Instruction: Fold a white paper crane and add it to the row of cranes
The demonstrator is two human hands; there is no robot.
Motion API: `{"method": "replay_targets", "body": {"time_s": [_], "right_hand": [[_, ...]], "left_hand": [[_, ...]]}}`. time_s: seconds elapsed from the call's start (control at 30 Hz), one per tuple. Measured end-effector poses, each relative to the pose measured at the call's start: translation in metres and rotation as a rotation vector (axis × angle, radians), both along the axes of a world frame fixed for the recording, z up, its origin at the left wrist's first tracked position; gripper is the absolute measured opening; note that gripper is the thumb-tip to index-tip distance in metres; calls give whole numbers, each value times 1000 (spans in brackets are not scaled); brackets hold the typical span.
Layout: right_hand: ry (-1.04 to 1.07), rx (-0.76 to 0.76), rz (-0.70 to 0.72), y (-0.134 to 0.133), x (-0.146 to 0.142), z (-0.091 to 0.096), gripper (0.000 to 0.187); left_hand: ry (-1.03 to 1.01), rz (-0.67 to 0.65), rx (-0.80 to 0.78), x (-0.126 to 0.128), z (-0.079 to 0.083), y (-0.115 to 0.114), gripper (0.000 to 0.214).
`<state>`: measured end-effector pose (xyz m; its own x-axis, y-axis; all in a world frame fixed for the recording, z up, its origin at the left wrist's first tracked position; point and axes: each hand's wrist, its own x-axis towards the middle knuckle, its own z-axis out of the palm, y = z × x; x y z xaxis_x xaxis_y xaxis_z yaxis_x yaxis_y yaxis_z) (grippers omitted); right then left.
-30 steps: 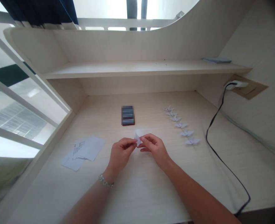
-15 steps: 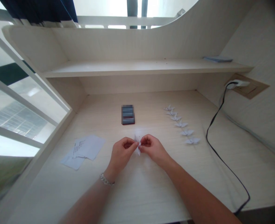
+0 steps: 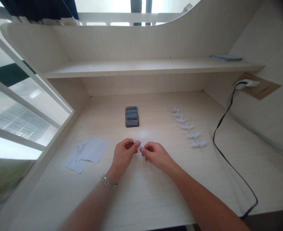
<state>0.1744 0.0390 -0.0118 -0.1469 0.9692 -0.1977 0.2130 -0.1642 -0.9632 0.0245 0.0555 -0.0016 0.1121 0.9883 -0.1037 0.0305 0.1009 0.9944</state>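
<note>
Between my hands, over the middle of the desk, is a small folded white paper crane (image 3: 139, 145), partly hidden by my fingers. My left hand (image 3: 125, 153) pinches its left side between thumb and fingers. On its other side, my right hand (image 3: 155, 154) pinches the paper's lower right edge with thumb and forefinger. A row of several finished white paper cranes (image 3: 187, 127) runs down the desk to the right. Left of my hands lie overlapping sheets of white paper (image 3: 96, 150), with some dark print on one.
A dark phone-like rectangle (image 3: 132, 116), blurred out, lies beyond my hands. On the right a black cable (image 3: 224, 160) runs from a wall socket (image 3: 263, 86) to the desk's front edge. A shelf (image 3: 131, 66) spans the back, bearing a thin pale stack (image 3: 226, 58).
The paper crane has turned from upright to a slant in my fingers. My right hand has shifted slightly down, and my left fingers a little up and left. The view tilted slightly.
</note>
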Motion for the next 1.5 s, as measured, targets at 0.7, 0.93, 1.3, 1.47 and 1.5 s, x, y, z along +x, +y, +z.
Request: {"method": "replay_targets", "body": {"time_s": [0.7,0.93,1.3,1.47,1.5], "right_hand": [[39,0,143,3,9,6,24],[199,15,19,6,4,5,23],[159,53,-65,9,4,-6,20],[162,47,4,7,5,-3,23],[116,67,-1,6,5,-2,22]], "left_hand": [[-335,-30,-239,2,3,-5,24],[-294,-13,-188,5,6,-7,23],[-143,-64,-131,4,4,-4,19],[-141,-67,-123,6,6,-6,23],[-144,-81,-122,6,6,-7,22]]}}
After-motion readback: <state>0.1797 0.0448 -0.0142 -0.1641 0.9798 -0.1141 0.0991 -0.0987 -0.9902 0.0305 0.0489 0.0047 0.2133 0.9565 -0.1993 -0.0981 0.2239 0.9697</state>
